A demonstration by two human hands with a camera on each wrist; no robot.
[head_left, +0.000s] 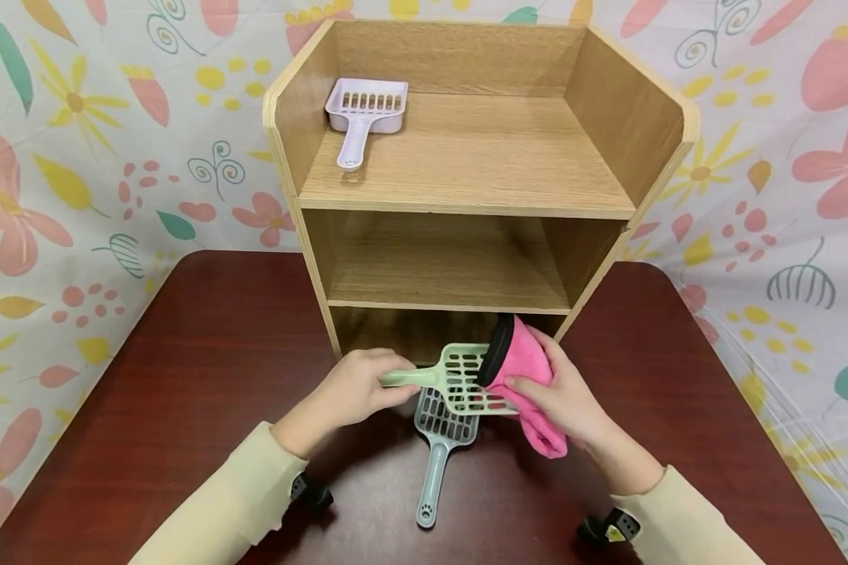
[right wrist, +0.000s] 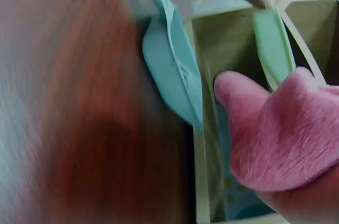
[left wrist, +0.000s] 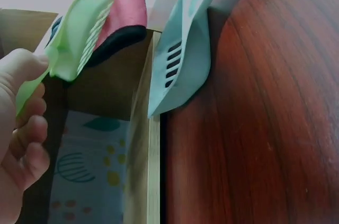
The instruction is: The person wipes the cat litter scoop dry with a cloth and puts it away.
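Note:
My left hand [head_left: 359, 386] pinches the handle of a green slotted scoop [head_left: 459, 380], held level above the table with its head to the right. A pink cloth with a black edge [head_left: 526, 361] is in my right hand [head_left: 561, 392], its fingers curled round it, against the right end of the scoop's head. Below them a grey-blue scoop [head_left: 434, 471] lies on the table, handle toward me. In the left wrist view the green scoop [left wrist: 79, 33] meets the cloth [left wrist: 130, 1]; the right wrist view shows the cloth [right wrist: 286, 134] covering much of my right hand.
A wooden shelf unit [head_left: 466, 208] stands at the back of the dark red table [head_left: 240, 314]. On its top level, at the left, a lilac scoop [head_left: 356, 141] rests on a small lilac tray [head_left: 389, 124]. Patterned fabric [head_left: 78, 196] hangs behind and at the sides.

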